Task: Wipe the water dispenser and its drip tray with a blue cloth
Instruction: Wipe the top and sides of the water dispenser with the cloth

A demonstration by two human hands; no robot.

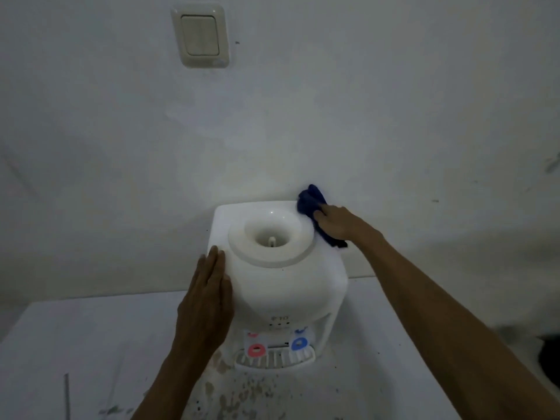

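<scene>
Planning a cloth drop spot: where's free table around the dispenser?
Free: table left of the dispenser, beyond the left hand; also the strip on its right, under the right forearm. Crowded: back-right top corner, where the right hand holds the blue cloth.

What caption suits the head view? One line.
Right hand holds blue cloth against rear corner of water dispenser; left hand rests flat on its side.

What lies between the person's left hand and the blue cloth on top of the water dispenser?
In the head view, the round bottle well lies between the left hand and the blue cloth.
</scene>
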